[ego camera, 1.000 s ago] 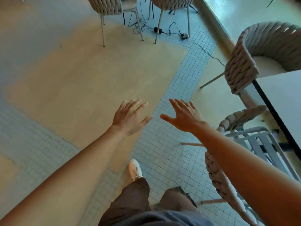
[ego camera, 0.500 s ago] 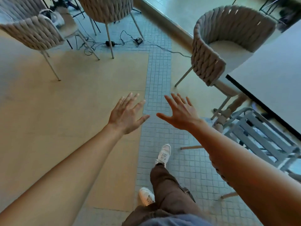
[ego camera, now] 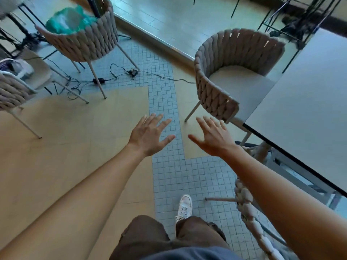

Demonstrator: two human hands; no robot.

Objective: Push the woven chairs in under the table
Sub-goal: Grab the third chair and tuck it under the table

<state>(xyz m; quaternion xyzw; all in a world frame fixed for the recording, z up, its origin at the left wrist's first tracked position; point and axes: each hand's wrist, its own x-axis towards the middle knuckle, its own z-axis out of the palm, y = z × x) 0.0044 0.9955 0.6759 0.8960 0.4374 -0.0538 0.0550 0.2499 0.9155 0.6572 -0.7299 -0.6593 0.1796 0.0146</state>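
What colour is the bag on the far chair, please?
Green, translucent bag on the far woven chair; head view shows it.

Both hands are held out over the floor point(ego camera: 75, 143), the left hand point(ego camera: 149, 136) beside the right hand point(ego camera: 213, 139), touching nothing. Ahead and right of the right hand a woven chair point(ego camera: 216, 91) faces the surface point(ego camera: 304, 117), partly under its edge. Below the right forearm another chair point(ego camera: 247, 201) sits under the surface. Ahead and left of the left hand stand two more chairs point(ego camera: 88, 42).

Beige braided-rope woven chair point(ego camera: 216, 87), pale grey cushion; white worktop point(ego camera: 304, 113) with black edge; floor point(ego camera: 65, 147) tan with grey small-square tile strips; teal plastic bag point(ego camera: 69, 20).
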